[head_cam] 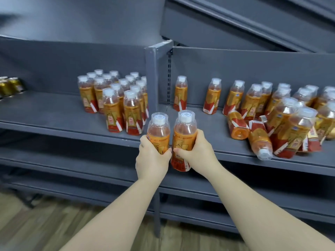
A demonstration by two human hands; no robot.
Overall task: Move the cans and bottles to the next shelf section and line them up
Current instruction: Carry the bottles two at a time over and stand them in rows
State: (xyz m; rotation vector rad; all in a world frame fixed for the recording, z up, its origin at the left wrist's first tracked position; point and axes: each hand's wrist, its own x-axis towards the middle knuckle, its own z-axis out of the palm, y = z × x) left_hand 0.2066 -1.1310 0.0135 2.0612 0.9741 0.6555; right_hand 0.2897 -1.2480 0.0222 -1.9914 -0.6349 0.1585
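My left hand (153, 158) grips one orange drink bottle (158, 128) with a white cap. My right hand (195, 151) grips a second one (184, 132). Both bottles are upright, side by side, in front of the grey upright post (151, 78) that splits the shelf. On the left shelf section (54, 113) a tight block of several such bottles (116, 98) stands in rows. The right section (204, 127) holds several more, loosely spread, and two bottles (237, 127) (260, 142) lie on their sides near its front edge.
Gold cans (10, 86) stand at the far left of the left section. Lower grey shelves (72, 171) run beneath, with wood-look floor (45, 223) below. A tilted grey shelf panel (244, 24) hangs above the right section.
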